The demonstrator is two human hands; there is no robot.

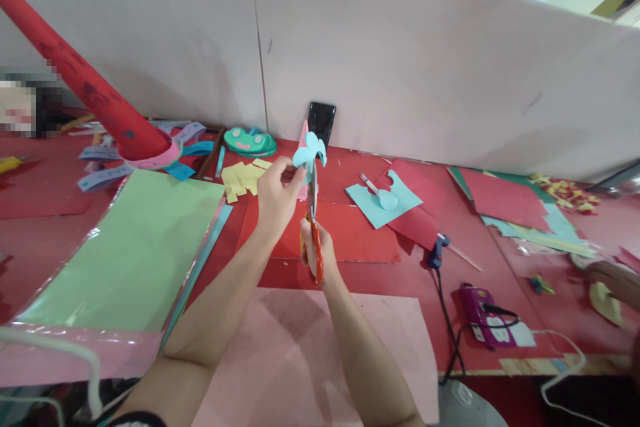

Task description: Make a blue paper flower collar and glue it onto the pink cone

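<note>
My left hand [280,193] pinches a light blue paper cutout [311,147] with rounded, petal-like lobes, held up above the table. In my right hand [323,250] is a pair of scissors [315,233] with red and yellow handles. Its blades point upward and meet the lower edge of the cutout; whether they are apart is hard to see. Beneath my hands lies a red sheet [345,233]. To the right rests a light blue sheet [407,203] with curved pieces cut out of it, and a small rounded blue piece [387,199] on top.
A black phone [321,121] leans on the partition. Left are yellow paper strips [240,179], green frog-face cutouts [250,142], green sheets [130,247] and a red paper cone [100,93]. Right are a glue gun [438,250], a purple power strip [483,317] and another person's hand [613,283].
</note>
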